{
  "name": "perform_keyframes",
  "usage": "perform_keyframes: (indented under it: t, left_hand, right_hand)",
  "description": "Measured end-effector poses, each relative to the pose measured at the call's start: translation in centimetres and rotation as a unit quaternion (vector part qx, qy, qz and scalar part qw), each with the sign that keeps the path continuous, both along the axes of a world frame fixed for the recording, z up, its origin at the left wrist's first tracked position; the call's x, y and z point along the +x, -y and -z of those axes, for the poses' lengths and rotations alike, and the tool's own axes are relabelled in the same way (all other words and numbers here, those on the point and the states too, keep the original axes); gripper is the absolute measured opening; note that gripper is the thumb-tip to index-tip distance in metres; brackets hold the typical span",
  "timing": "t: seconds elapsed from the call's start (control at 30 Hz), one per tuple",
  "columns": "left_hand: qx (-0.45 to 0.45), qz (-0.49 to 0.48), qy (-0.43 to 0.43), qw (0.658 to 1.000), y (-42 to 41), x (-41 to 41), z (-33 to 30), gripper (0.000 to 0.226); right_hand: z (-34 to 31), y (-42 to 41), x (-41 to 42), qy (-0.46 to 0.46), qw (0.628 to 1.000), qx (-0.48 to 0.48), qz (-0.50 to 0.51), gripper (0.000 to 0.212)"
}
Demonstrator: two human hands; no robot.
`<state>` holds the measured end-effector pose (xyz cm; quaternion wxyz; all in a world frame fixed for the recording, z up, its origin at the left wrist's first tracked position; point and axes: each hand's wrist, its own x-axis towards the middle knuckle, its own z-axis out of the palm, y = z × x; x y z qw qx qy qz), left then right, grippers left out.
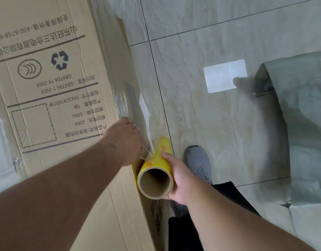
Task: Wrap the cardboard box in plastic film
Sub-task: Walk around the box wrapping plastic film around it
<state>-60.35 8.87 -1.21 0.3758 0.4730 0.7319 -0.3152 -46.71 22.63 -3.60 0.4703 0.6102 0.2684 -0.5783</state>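
1. Cardboard box fills the left half of the frame, a tall carton w/ printed Chinese text, a recycling symbol and "34X32X105CM" on the face toward the camera.
2. Clear plastic film runs down the box's right edge, center of frame, glossy and wrinkled; more film shows over the box at far left.
3. Film roll, yellow w/ a brown cardboard core, sits lower center just beside the box edge, its open tube end toward the camera. Film stretches from the roll up to the box.
4. Left hand is at the box's right edge, center frame, back of hand to the camera; its fingers are hidden, so can't tell whether they pinch the film or just press it.
5. Right hand is clamped round the roll's near end, thumb on top.
6. Grey sneaker on the tiled floor, lower center-right.
7. White rectangular label on the floor, upper right; grey-green plastic bag at right edge.
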Motion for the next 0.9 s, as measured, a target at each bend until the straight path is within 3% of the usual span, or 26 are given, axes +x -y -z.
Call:
perform_keyframes:
  t: [0.1,0.2,0.27,0.37,0.43,0.63,0.77,0.9]
  left_hand:
    - [-0.015,0.01,-0.007,1.0,0.0,0.0,0.3,0.041]
    - [-0.033,0.035,-0.01,0.999,0.1,0.3,0.4,0.046]
    - [-0.029,0.027,-0.003,0.999,0.1,0.7,0.2,0.047]
    - [-0.019,0.022,-0.008,1.0,-0.3,1.4,-0.3,0.045]
    - [-0.026,0.028,-0.009,0.999,-0.6,1.9,-0.8,0.044]
    - [-0.016,0.025,-0.024,0.999,0.0,1.9,-0.7,0.048]
    - [-0.014,0.033,-0.018,0.999,0.0,1.8,-0.7,0.046]
    - [0.011,0.042,-0.026,0.999,0.0,2.1,-0.6,0.04]
  right_hand:
    - [0.3,0.6,0.7,-0.02,0.993,-0.028,0.113,0.066]
    - [0.6,1.1,1.3,-0.024,0.995,-0.009,0.091,0.059]
    - [0.8,1.1,2.2,-0.028,0.999,-0.004,0.037,0.067]
    - [2.4,1.4,4.7,-0.044,0.995,0.024,-0.089,0.107]
    - [3.3,1.6,5.7,-0.058,0.981,0.052,-0.179,0.123]
    - [1.7,1.3,2.1,-0.066,0.944,0.042,-0.322,0.13]
    - [0.9,0.7,2.0,-0.025,0.976,0.038,-0.212,0.09]
    - [0.8,0.4,4.9,0.011,0.998,0.017,0.065,0.064]
